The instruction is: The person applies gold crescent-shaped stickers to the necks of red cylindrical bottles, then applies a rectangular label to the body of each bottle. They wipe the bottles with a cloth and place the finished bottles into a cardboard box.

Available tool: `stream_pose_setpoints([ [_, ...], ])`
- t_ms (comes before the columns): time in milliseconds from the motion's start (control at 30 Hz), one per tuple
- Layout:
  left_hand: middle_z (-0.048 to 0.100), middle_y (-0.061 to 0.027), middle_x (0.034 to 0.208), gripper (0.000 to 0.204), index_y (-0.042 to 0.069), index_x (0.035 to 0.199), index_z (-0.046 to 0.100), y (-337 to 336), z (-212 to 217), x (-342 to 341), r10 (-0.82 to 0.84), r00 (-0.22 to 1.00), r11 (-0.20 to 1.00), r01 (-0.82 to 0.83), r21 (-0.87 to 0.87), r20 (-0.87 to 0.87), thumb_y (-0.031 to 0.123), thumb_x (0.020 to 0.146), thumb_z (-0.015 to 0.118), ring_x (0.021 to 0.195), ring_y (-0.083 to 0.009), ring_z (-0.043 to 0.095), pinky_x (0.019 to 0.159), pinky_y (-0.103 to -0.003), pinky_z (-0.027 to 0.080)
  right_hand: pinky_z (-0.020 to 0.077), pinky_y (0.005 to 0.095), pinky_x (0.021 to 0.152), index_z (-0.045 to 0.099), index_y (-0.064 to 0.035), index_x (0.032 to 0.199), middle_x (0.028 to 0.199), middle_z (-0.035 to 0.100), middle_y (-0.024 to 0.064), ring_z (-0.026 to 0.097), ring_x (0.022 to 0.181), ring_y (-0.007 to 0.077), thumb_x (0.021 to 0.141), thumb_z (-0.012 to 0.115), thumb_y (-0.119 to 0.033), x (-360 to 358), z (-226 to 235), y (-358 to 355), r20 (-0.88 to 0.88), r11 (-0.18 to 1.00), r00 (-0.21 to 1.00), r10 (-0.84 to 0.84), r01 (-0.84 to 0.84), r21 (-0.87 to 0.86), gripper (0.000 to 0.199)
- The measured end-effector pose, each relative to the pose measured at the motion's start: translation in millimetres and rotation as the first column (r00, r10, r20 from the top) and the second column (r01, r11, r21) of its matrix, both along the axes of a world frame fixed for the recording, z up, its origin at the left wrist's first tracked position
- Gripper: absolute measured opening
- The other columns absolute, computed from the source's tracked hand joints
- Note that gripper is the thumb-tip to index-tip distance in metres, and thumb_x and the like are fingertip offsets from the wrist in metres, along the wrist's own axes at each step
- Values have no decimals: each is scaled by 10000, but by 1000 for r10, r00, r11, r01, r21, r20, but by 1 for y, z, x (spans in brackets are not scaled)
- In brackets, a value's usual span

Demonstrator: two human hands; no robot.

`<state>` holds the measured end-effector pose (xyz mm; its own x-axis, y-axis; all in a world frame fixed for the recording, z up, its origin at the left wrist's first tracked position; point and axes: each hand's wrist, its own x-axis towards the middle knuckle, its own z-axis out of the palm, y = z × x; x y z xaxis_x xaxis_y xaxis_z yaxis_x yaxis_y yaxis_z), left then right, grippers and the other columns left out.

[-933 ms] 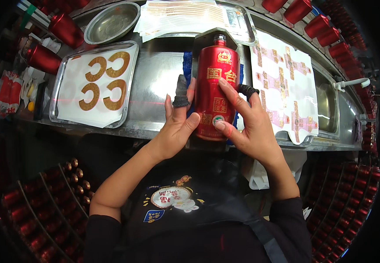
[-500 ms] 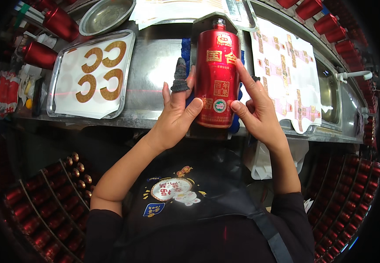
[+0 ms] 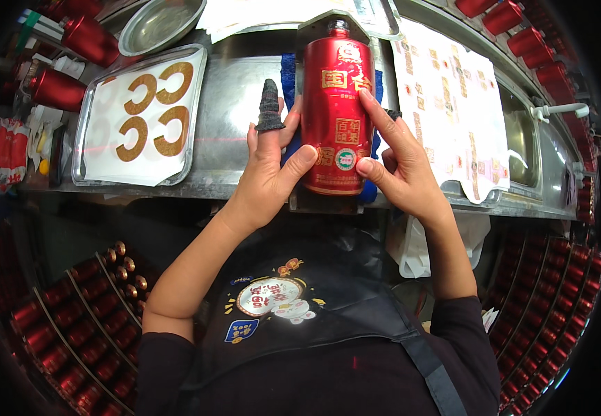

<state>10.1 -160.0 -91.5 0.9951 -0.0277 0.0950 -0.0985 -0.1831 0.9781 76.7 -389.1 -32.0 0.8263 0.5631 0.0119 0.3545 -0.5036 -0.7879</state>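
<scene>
A glossy red bottle (image 3: 336, 104) with a dark neck and gold and green-white decals lies face up, its neck pointing away from me. It rests over a metal holder (image 3: 305, 33) with blue padding (image 3: 288, 78) at the sides. My left hand (image 3: 264, 177) steadies its left side, thumb on the lower front edge. A dark knitted finger cover (image 3: 269, 104) sits on my raised left index finger, apart from the bottle. On the other side, my right hand (image 3: 411, 170) grips the bottle, index fingertip on the front by the upper gold decal, thumb near the round decal.
A metal tray (image 3: 200, 90) with gold C-shaped decals on white paper stands left. On the right lies a decal sheet (image 3: 446, 104) beside a sink (image 3: 522, 132) with a white tap (image 3: 563, 111). A metal bowl (image 3: 162, 26) is at the back. Racks of red bottles (image 3: 557, 305) flank me.
My left index finger has moved slightly left, farther from the bottle. Both hands keep their hold on it, and the whole view has shifted a little.
</scene>
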Motion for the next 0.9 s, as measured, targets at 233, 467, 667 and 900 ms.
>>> stream_pose_setpoints([
  [233,317,-201,1646,816,25,1615,51,1,1,-4,74,995,997,-73,-25,72,458,1068,475,1558,-339,82,1230,-496,44,359,266,641,420,-191,1576,924,480,60,362,717,137,892,746,-452,0,10,2,104,1000,994,-20,20,8,801],
  [467,338,-206,1633,804,-18,1601,115,-9,-5,-1,26,998,977,-38,-212,-56,449,1065,491,1569,-324,100,1228,-467,5,495,388,754,471,-340,1536,896,473,168,539,782,320,887,736,-455,-9,19,13,163,990,987,-4,27,-139,710],
  [667,304,-200,1651,828,1,1610,52,-5,-6,2,-32,997,994,25,-103,-66,499,1069,434,1573,-314,117,1204,-526,-103,496,398,772,459,-336,1542,944,514,186,555,807,333,877,741,-437,-10,24,15,93,979,995,-41,59,-196,729],
  [900,249,-184,1675,804,11,1609,59,-3,-1,0,-23,999,997,20,-74,-40,483,1072,427,1577,-305,149,1184,-564,-167,490,395,801,432,-301,1563,1025,570,203,523,825,316,871,751,-415,-11,26,15,108,989,994,5,11,-148,770],
])
